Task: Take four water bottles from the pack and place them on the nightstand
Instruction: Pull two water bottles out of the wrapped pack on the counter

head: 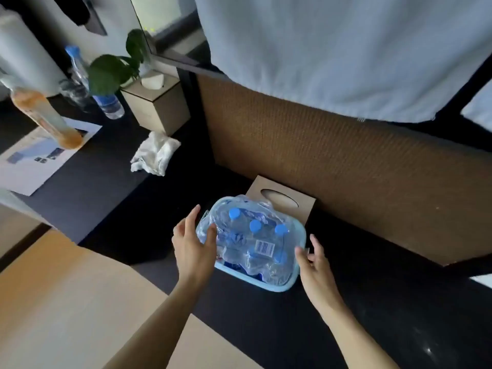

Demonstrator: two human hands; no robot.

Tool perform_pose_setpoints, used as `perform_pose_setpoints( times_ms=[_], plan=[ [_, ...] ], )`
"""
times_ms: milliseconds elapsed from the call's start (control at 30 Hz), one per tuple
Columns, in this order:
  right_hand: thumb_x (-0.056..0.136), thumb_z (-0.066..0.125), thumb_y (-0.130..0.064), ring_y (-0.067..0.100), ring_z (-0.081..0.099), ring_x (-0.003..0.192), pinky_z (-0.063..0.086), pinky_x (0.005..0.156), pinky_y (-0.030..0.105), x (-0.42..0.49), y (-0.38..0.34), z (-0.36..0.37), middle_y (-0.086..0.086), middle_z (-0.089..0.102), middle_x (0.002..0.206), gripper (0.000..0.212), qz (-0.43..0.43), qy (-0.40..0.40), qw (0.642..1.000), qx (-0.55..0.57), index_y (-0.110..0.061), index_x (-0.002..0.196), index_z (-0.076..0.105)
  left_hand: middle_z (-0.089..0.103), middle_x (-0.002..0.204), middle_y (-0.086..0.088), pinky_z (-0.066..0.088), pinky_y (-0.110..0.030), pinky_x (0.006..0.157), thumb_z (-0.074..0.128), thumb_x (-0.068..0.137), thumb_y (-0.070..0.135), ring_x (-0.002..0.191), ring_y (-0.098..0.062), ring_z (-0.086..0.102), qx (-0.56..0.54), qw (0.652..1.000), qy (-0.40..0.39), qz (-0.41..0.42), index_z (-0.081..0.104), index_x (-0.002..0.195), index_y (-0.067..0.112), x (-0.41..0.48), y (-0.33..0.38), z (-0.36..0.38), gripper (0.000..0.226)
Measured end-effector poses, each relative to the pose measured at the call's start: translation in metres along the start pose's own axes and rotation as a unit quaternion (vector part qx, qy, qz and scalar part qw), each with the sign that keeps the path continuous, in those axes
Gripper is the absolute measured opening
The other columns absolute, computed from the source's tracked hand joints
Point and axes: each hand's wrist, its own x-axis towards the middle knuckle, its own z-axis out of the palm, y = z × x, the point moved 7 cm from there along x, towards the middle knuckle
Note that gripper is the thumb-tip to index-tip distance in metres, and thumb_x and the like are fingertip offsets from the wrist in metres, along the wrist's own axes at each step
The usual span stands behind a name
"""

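Dark flooring fills the lower part of the view, and on it sits a light blue basket (277, 288) that serves as the landmark. Inside the basket stands a shrink-wrapped pack (255, 241) of water bottles with blue caps, its plastic wrap loose and crumpled on top, a white barcode label facing up.

To the left of the basket, the left hand (194, 245) has its fingers spread, with the thumb resting on the wrap; its grip is open and holds nothing. To the right of the basket, the right hand (315, 265) hovers with fingers loosely parted near the rim, grip also open and empty.

Just behind the basket leans a brown cardboard tissue box (282, 198), against a woven brown bed base (346, 169) with a white sheet (332, 49) hanging over it.

Far up and left of the basket is the nightstand (87, 166), a dark worktop. On it stand two clear water bottles (80, 67) with blue caps, a leafy green plant (111, 73), a square beige box (159, 105), a crumpled white tissue (154, 153), a printed leaflet (42, 158) and a tall orange-tinted bottle (45, 118).
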Motion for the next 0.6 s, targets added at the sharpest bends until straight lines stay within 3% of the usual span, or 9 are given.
perform_pose_setpoints(
  times_ms=[67,167,267,333,400,500,600],
  plan=[
    [0.104,0.04,-0.049,0.019,0.042,0.144,0.037,0.118,0.043,0.017,0.005,0.017,0.005,0.037,0.162,0.065,-0.019,0.005,0.999,0.031,-0.033,0.162,0.013,0.037,0.159,-0.007,0.03,-0.037,0.115,0.057,0.102,0.042,0.147,-0.024,0.034,-0.001,0.999,-0.037,-0.036,0.035,0.156,0.039,0.023,-0.021,0.017,0.059],
    [0.105,0.039,-0.047,0.02,0.045,0.144,0.039,0.117,0.046,0.036,0.01,0.031,0.003,0.035,0.164,0.063,-0.038,0.03,0.997,0.057,-0.032,0.162,0.016,0.045,0.157,-0.004,0.041,-0.05,0.117,0.051,0.102,0.053,0.144,-0.026,0.044,-0.024,0.993,-0.091,-0.066,0.031,0.158,0.041,0.045,-0.043,0.045,0.061],
    [0.103,0.048,-0.043,0.024,0.058,0.13,0.048,0.109,0.048,0.047,0.021,0.033,0.008,0.059,0.143,0.051,-0.013,0.062,0.996,0.057,-0.022,0.15,0.046,0.052,0.142,-0.01,0.052,-0.055,0.105,0.053,0.1,0.054,0.132,-0.032,0.054,0.008,0.994,-0.084,-0.072,0.047,0.151,0.037,0.048,-0.055,0.053,0.054],
    [0.103,0.054,-0.036,0.025,0.069,0.109,0.055,0.095,0.043,0.05,0.025,0.028,0.004,0.073,0.11,0.031,-0.009,0.108,0.993,0.047,-0.013,0.119,0.067,0.062,0.13,-0.014,0.054,-0.055,0.099,0.055,0.1,0.051,0.122,-0.035,0.06,0.038,0.994,-0.079,-0.069,0.061,0.138,0.028,0.056,-0.057,0.053,0.045],
    [0.103,0.055,-0.031,0.027,0.071,0.091,0.058,0.079,0.04,0.054,0.027,0.023,0.0,0.072,0.086,0.027,-0.008,0.149,0.988,0.044,-0.009,0.095,0.068,0.069,0.117,-0.014,0.055,-0.053,0.094,0.055,0.101,0.046,0.112,-0.035,0.065,0.043,0.995,-0.074,-0.052,0.068,0.121,0.024,0.059,-0.053,0.054,0.033],
    [0.104,0.052,-0.028,0.024,0.071,0.084,0.055,0.067,0.032,0.057,0.025,0.02,0.002,0.07,0.083,0.026,-0.002,0.173,0.983,0.059,-0.014,0.087,0.066,0.068,0.112,-0.015,0.056,-0.051,0.09,0.052,0.103,0.041,0.102,-0.034,0.066,0.012,0.998,-0.055,-0.042,0.066,0.109,0.026,0.059,-0.04,0.054,0.021],
    [0.105,0.05,-0.027,0.029,0.07,0.087,0.059,0.076,0.042,0.053,0.024,0.015,0.009,0.07,0.089,0.028,0.011,0.19,0.978,0.089,-0.01,0.09,0.066,0.067,0.113,-0.016,0.056,-0.055,0.091,0.049,0.106,0.038,0.102,-0.035,0.066,-0.012,0.998,-0.041,-0.04,0.062,0.108,0.021,0.052,-0.024,0.051,0.022]
  ],
)
